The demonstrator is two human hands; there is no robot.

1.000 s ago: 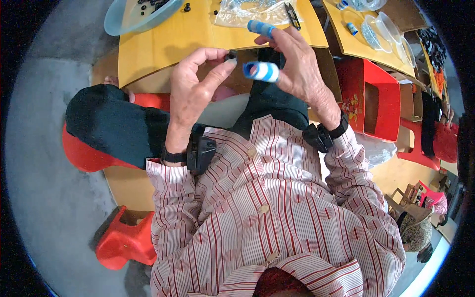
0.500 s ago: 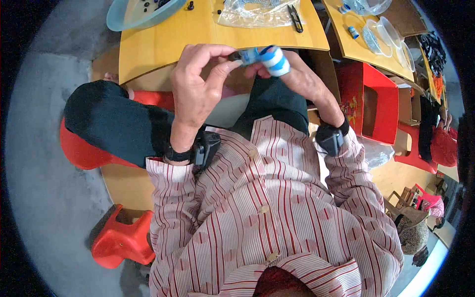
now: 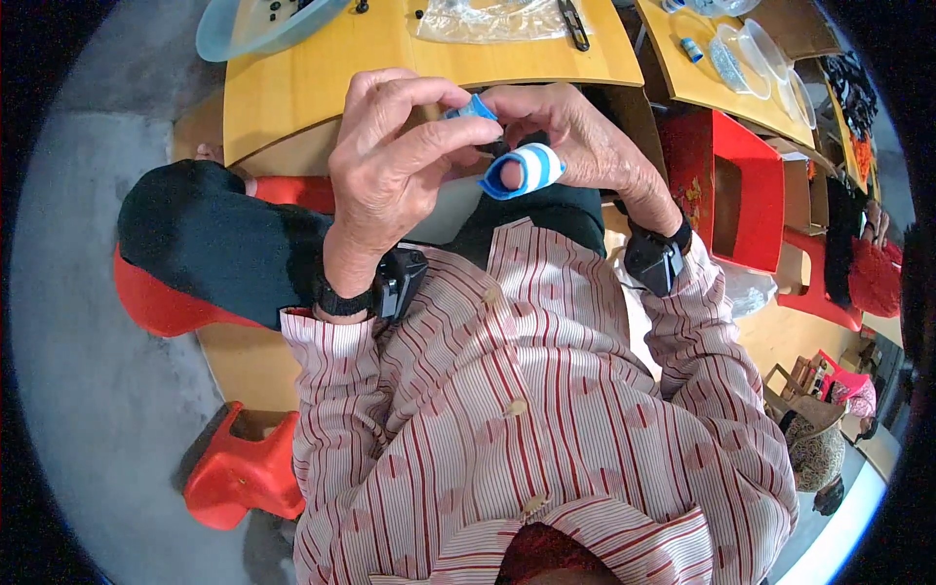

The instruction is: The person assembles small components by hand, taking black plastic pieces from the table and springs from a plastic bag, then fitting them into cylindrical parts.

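My left hand (image 3: pixel 385 161) is closed in a pinch, thumb and fingers on a small bright-blue piece (image 3: pixel 474 109). Opposite it, my right hand (image 3: pixel 575 127) curls in, its index finger against the same piece. A blue-and-white striped sleeve (image 3: pixel 539 169) sits around my right thumb, the thumb tip showing in its open end. Between the hands, just below the left fingertips, is a small black part (image 3: pixel 495 148); its exact shape is hidden by the fingers. Both hands are held above my lap, close to the table edge.
On the yellow table (image 3: pixel 322 88) are a pale-blue basin (image 3: pixel 263 49) with black bits, a clear plastic bag (image 3: pixel 487 24) and black thread snips (image 3: pixel 573 24). A red stool-like container (image 3: pixel 746 195) stands at the right. Another table holds clear tubs (image 3: pixel 756 58).
My hands have come closer together. The right hand has turned, so the striped sleeve now points left and lower, its open end showing the thumb. The view has shifted slightly.
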